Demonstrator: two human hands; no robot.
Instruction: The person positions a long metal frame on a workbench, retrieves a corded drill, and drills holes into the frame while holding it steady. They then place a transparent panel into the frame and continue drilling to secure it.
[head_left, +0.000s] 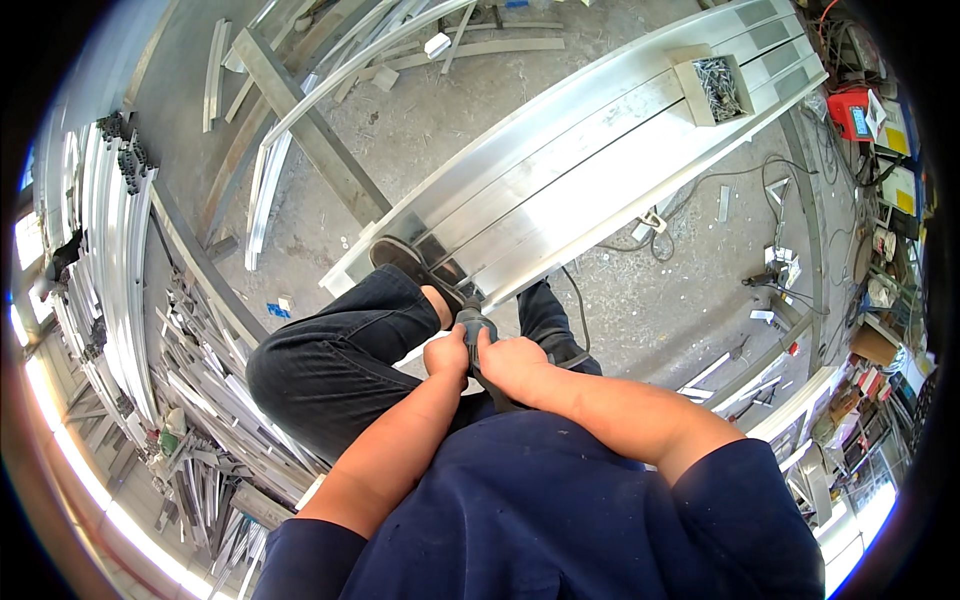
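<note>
Nearest, across the bottom of the frame, is the person's one dark blue shirt (560, 490), with two bare forearms reaching up from it. Just below the frame's centre, the left hand (446, 352) is curled against the left side of a power tool (474, 328), and the right hand (515, 366) is closed around its right side, thumb pointing up; the fingers beneath are hidden. The one tool sits between both hands, touching each, its front end toward the top of the frame, at the near end of a panel; whether the tip touches the metal I cannot tell. Two dark trouser legs (335, 355) flank it. One dark shoe (398, 258), left of centre, rests on that panel.

The single long silvery panel (570, 205) runs from the centre to the upper right. Near its far end stands one open box (692, 92) filled with small metal fasteners (717, 88), too many to count. One grey beam (315, 135) slants through the upper left. Farther out, metal profiles (110, 290) crowd the left edge, past counting, and one red device (848, 115) is at upper right.
</note>
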